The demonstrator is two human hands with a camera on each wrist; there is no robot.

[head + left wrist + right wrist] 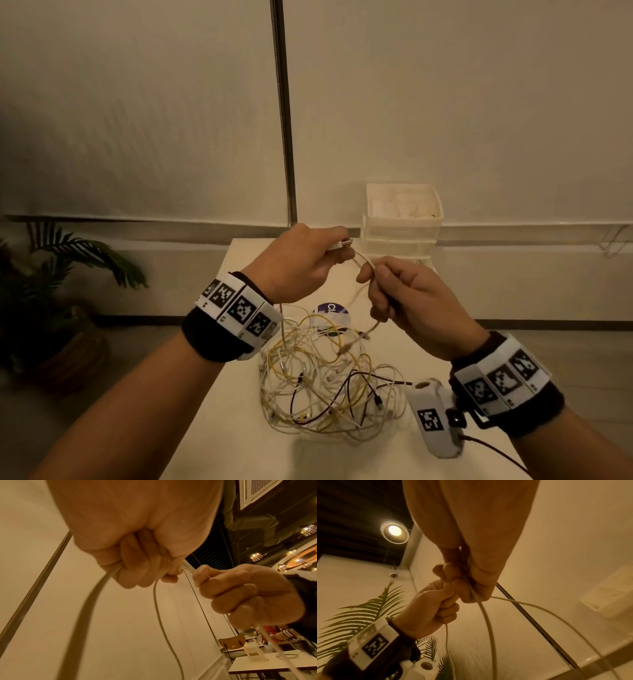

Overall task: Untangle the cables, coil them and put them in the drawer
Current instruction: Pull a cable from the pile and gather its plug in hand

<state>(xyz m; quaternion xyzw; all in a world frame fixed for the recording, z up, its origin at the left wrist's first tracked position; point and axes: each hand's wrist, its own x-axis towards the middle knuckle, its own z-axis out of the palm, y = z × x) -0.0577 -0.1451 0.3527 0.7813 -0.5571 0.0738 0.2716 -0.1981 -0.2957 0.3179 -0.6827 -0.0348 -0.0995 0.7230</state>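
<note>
Both hands raised over the cable tangle, at centre frame in the head view.

The left hand (301,260) pinches a white cable (363,261) by its USB plug (340,244), plug pointing right towards the drawer unit (400,222); the right hand (407,301) grips the cable's short arc, which then drops to the tangle (329,377) on the table (239,428).

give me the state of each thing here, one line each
left hand: raised over the table, grips the white cable near its USB plug
right hand: raised, pinches the same cable
white cable: held between both hands, its lower end hanging to the pile
cable pile: tangled on the table, white, yellow and dark cables mixed
drawer unit: stands at the table's far edge, top compartment open upward
</note>
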